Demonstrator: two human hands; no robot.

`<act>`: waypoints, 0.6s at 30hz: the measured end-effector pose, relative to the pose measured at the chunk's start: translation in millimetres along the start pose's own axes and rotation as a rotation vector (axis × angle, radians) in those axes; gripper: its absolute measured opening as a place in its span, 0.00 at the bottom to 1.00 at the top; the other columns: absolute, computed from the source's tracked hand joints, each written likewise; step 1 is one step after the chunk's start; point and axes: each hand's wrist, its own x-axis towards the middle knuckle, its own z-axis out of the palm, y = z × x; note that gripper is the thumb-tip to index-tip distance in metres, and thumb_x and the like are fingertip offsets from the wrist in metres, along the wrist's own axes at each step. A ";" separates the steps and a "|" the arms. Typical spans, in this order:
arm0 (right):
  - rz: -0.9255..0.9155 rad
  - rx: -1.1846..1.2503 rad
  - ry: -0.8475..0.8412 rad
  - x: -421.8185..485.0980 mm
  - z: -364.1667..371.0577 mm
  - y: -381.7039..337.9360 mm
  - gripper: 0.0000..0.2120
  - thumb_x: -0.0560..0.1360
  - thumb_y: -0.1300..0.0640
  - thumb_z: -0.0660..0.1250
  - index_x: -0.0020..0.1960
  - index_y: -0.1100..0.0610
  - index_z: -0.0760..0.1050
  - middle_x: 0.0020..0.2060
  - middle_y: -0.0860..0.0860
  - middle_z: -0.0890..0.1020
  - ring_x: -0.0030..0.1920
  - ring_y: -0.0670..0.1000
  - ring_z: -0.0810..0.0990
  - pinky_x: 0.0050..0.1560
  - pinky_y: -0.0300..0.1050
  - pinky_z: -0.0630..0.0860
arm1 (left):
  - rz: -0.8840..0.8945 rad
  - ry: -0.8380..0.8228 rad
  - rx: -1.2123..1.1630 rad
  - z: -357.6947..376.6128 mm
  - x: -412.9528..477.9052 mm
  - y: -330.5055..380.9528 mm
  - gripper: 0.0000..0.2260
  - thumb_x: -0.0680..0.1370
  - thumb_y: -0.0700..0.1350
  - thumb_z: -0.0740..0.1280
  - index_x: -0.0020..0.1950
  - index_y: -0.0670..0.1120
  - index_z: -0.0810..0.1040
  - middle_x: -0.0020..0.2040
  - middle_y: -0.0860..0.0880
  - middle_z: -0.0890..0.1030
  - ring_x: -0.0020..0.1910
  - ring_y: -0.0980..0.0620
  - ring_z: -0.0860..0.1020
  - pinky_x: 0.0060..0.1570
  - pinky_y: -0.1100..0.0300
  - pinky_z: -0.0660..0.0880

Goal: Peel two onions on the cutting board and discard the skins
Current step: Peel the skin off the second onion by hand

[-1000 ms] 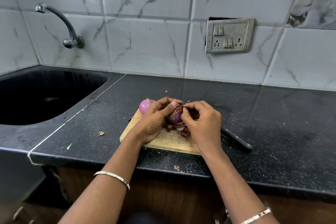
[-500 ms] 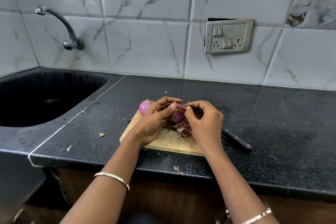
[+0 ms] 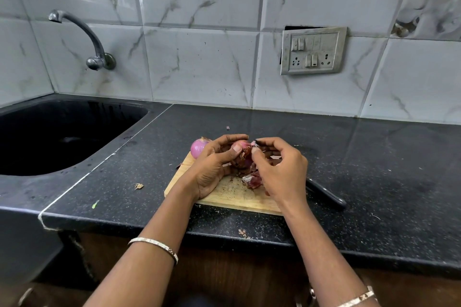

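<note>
Right hand (image 3: pixel 279 172) has drifted a bit to the right off the onion (image 3: pixel 240 154) since half a second ago, thumb and forefinger pinching a scrap of skin (image 3: pixel 253 143). Left hand (image 3: pixel 214 164) curls round that onion, holding it over the cutting board (image 3: pixel 232 197). Peeled onion (image 3: pixel 198 148) sits at the board's far left corner, with loose skins (image 3: pixel 253 179) piled under the hands.

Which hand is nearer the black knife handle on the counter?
Right. The right hand is beside the black knife handle; the left hand lies beyond it, farther left.
</note>
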 end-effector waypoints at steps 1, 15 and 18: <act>-0.010 -0.001 -0.013 -0.5 0.4 -0.2 0.06 0.74 0.55 0.75 0.51 0.51 0.85 0.42 0.41 0.85 0.43 0.37 0.83 0.44 0.28 0.76 | 0.001 0.000 -0.003 -0.5 0.3 -0.4 0.17 0.79 0.39 0.68 0.67 0.39 0.77 0.58 0.41 0.84 0.54 0.46 0.84 0.48 0.53 0.82; -0.151 -0.173 0.055 -2.4 3.7 7.3 0.02 0.73 0.60 0.74 0.42 0.55 0.84 0.37 0.45 0.84 0.39 0.43 0.82 0.43 0.44 0.80 | 0.019 -0.018 0.035 -1.4 0.6 -1.3 0.20 0.75 0.40 0.70 0.67 0.38 0.77 0.56 0.43 0.84 0.54 0.48 0.83 0.50 0.55 0.82; -0.133 -0.194 0.061 -1.7 4.3 7.1 0.02 0.73 0.60 0.73 0.42 0.55 0.82 0.37 0.46 0.83 0.39 0.45 0.81 0.42 0.44 0.79 | 0.021 -0.020 0.042 -1.6 1.0 -1.6 0.19 0.76 0.40 0.70 0.67 0.38 0.77 0.57 0.43 0.84 0.55 0.48 0.83 0.50 0.54 0.82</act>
